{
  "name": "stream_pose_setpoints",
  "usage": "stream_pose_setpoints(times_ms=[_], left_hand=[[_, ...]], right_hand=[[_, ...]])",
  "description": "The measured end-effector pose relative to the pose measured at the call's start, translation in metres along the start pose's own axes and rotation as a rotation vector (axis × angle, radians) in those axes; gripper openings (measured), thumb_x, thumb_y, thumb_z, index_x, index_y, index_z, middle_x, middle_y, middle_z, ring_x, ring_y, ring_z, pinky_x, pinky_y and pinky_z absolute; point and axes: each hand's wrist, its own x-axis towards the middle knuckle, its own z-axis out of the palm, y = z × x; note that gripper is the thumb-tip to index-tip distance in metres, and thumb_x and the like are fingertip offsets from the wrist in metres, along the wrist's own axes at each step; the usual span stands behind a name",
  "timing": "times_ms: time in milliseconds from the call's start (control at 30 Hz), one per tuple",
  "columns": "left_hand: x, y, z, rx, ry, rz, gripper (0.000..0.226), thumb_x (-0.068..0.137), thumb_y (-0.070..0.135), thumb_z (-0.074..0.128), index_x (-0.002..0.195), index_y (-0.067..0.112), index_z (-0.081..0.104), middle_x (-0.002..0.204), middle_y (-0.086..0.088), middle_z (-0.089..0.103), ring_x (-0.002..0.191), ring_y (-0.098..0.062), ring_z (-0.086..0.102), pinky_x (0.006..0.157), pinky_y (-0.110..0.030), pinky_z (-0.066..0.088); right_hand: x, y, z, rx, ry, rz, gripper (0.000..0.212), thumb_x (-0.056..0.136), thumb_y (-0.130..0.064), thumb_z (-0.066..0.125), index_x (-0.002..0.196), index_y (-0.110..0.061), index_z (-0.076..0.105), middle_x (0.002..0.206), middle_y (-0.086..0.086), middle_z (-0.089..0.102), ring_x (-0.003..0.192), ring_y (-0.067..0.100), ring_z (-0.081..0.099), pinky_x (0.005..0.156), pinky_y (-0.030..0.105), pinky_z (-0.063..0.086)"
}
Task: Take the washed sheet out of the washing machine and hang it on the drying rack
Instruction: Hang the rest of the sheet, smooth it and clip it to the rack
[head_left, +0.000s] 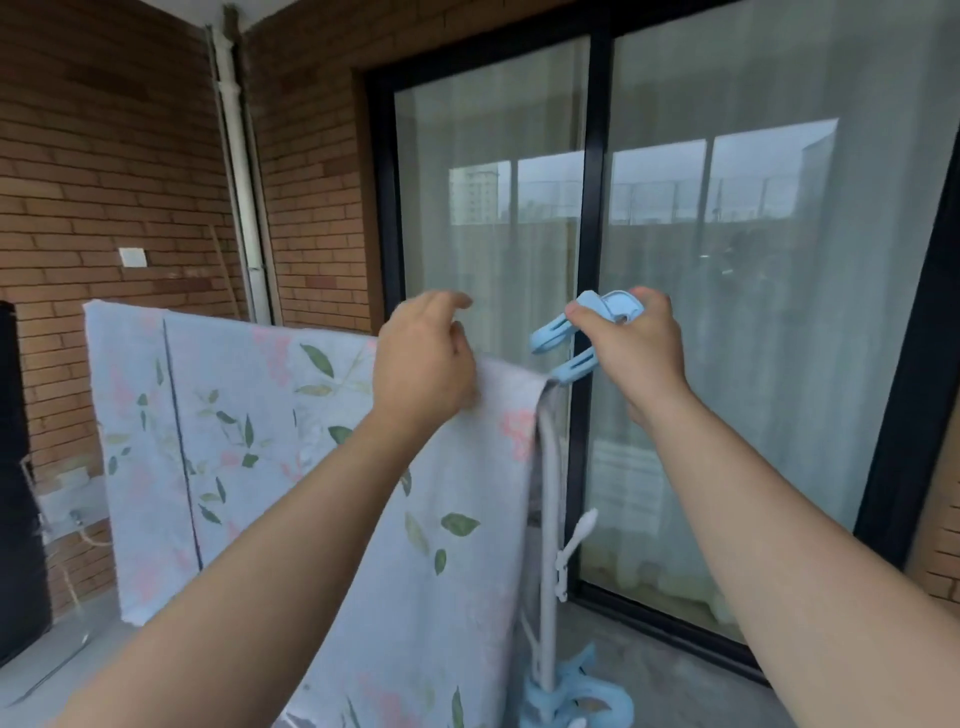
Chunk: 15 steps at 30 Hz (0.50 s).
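A pale blue sheet (270, 441) printed with green leaves and pink flowers hangs draped over the top bar of the drying rack, whose white upright pole (549, 519) shows at the sheet's right edge. My left hand (426, 358) rests on the sheet's top edge near its right end, fingers curled and pinching the cloth. Just to the right, my right hand (636, 343) squeezes a large light-blue clothes peg (576, 338). The peg's jaws gape open right above the sheet's top right corner. The rack's top bar is hidden under the sheet.
A dark-framed sliding glass door (592, 208) with pale curtains stands close behind the rack. Brick walls (104, 156) and a white pipe (244, 208) fill the left. More light-blue pegs (582, 696) cluster at the pole's foot. A black appliance (15, 467) stands at far left.
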Motion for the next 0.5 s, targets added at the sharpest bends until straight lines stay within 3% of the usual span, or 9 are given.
stream_pose_setpoints(times_ms=[100, 167, 267, 433, 500], left_hand=[[0.023, -0.068, -0.007, 0.105, 0.029, -0.3, 0.041, 0.089, 0.008, 0.041, 0.125, 0.009, 0.061, 0.127, -0.009, 0.061, 0.119, -0.032, 0.052, 0.098, -0.043, 0.045], [0.035, -0.106, -0.014, 0.119, 0.052, -0.562, 0.038, 0.096, 0.016, 0.038, 0.128, 0.005, 0.056, 0.13, -0.015, 0.058, 0.119, -0.037, 0.051, 0.096, -0.046, 0.044], [0.048, -0.146, -0.018, -0.047, -0.015, -0.932, 0.045, 0.103, 0.03, 0.037, 0.134, 0.0, 0.048, 0.13, -0.021, 0.056, 0.116, -0.041, 0.054, 0.09, -0.044, 0.047], [0.057, -0.184, -0.016, -0.248, -0.056, -1.049, 0.052, 0.092, 0.045, 0.054, 0.122, 0.003, 0.056, 0.114, -0.017, 0.063, 0.102, -0.037, 0.061, 0.089, -0.048, 0.055], [0.061, -0.191, -0.015, -0.291, -0.034, -1.069, 0.048, 0.087, 0.042, 0.063, 0.117, 0.004, 0.059, 0.112, -0.015, 0.065, 0.101, -0.035, 0.062, 0.089, -0.047, 0.056]], right_hand=[[0.005, -0.011, 0.01, -0.047, -0.036, -0.067, 0.062, 0.072, -0.049, 0.078, 0.119, -0.027, 0.044, 0.12, 0.001, 0.055, 0.098, 0.013, 0.059, 0.072, 0.023, 0.043], [0.006, -0.021, 0.017, -0.08, -0.048, -0.126, 0.063, 0.074, -0.05, 0.077, 0.121, -0.025, 0.043, 0.118, 0.0, 0.055, 0.097, 0.014, 0.058, 0.066, 0.02, 0.04], [0.009, -0.039, 0.034, -0.122, -0.072, -0.227, 0.07, 0.075, -0.051, 0.076, 0.129, -0.023, 0.043, 0.122, 0.0, 0.052, 0.096, 0.013, 0.054, 0.067, 0.019, 0.038], [0.005, -0.069, 0.068, -0.187, -0.137, -0.304, 0.074, 0.079, -0.046, 0.076, 0.139, -0.027, 0.037, 0.124, -0.003, 0.041, 0.098, 0.013, 0.05, 0.051, 0.009, 0.031], [0.0, -0.078, 0.088, -0.208, -0.14, -0.324, 0.075, 0.078, -0.046, 0.075, 0.14, -0.028, 0.036, 0.125, -0.001, 0.04, 0.103, 0.017, 0.052, 0.059, 0.015, 0.042]])
